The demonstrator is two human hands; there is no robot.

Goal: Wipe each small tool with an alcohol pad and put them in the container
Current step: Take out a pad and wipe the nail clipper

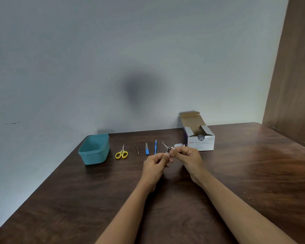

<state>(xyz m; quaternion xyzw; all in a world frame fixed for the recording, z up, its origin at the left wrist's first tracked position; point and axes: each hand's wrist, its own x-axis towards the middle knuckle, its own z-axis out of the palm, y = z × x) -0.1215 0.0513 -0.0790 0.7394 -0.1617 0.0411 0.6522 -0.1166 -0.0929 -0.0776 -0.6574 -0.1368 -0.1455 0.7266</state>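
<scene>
Clipper (166, 146): being held well right of the tub (93, 156). Left hand (156, 162) is pinching its base; right hand (187, 156) is pinching a pad (173, 148) against it. I am judging the first wipe underway; scissors (121, 153), tweezers (137, 148), file (147, 149), pusher (155, 147) are lying between. Next: carrying it into the tub.

A teal, open-topped container (94, 149) is set by the far left corner of the bench. To its right, in a row along the far edge, are laid yellow-handled scissors (121, 153), thin tweezers (137, 148), a blue nail file (147, 149) and a blue-handled pusher (155, 147), all lengthwise towards that edge. A silvery nail clipper (165, 146) is held above the bench, tilted up and leftward, its lower end pinched by the left grip (157, 162), with a small white alcohol pad (173, 148) pinched against it by the right grip (187, 156).
</scene>
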